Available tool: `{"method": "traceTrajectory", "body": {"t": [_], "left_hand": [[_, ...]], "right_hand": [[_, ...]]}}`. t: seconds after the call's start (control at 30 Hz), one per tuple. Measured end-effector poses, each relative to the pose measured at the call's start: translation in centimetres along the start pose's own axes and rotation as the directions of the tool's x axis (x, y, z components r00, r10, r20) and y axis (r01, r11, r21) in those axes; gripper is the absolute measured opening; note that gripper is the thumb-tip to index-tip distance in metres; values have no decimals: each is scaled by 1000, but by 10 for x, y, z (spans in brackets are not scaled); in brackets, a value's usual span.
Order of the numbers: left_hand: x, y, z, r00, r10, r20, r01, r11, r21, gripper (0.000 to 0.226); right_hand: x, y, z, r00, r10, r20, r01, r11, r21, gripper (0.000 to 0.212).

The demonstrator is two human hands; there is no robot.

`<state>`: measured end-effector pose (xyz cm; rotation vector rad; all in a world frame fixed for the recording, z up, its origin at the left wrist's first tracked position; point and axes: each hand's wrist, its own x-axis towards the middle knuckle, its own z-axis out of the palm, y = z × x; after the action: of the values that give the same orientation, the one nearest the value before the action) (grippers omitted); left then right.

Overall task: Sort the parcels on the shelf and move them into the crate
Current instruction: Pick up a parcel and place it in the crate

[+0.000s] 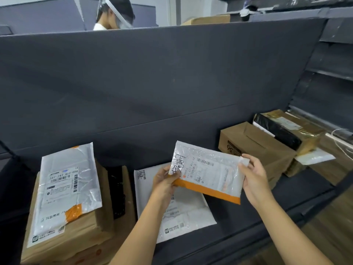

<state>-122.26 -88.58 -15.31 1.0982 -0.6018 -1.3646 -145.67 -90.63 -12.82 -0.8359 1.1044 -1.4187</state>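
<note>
A white bubble mailer with an orange edge (208,170) is held in the air above the dark shelf (248,213), label side up. My left hand (165,180) grips its lower left corner and my right hand (253,174) grips its right end. Under it a flat white mailer (188,211) lies on the shelf. To the left, another white mailer with an orange patch (68,188) rests on top of a brown cardboard box (76,232). No crate is in view.
A brown box (256,148) stands right of my hands, with a black-wrapped parcel (277,131) and a taped box (298,129) behind it. A tall dark panel (152,83) backs the shelf. Another person (114,14) stands beyond it. Wooden floor (330,222) lies at lower right.
</note>
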Motion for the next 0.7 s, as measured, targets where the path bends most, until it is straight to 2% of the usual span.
{"method": "traceTrajectory", "body": {"t": [0.13,0.2,0.27,0.4,0.5,0.63,0.7], "left_hand": [[-7,-12,-5,995,-70,75,60,991,119,30],[-12,-15,-4,994,-70,88,65,996,59,29],[-15,-17,-1,993,-60,104,63,998,-27,24],[-18,-18,11,983,-80,166,78,997,17,18],[-21,-24,18,969,-154,195,140,987,83,22],[-29,-40,22,925,-250,287,220,966,133,20],[-36,-56,28,891,-305,337,258,950,177,28]], "right_hand": [[3,-27,16,994,-107,20,109,981,-159,21],[3,-33,22,990,-142,-16,138,977,-163,21],[1,-32,25,989,-136,-50,131,987,-90,21],[-12,-8,27,991,1,-133,11,995,94,18],[-25,14,20,966,135,-222,-90,975,204,16],[-42,38,-3,924,227,-309,-119,936,331,18],[-53,48,-19,897,257,-359,-115,921,372,21]]}}
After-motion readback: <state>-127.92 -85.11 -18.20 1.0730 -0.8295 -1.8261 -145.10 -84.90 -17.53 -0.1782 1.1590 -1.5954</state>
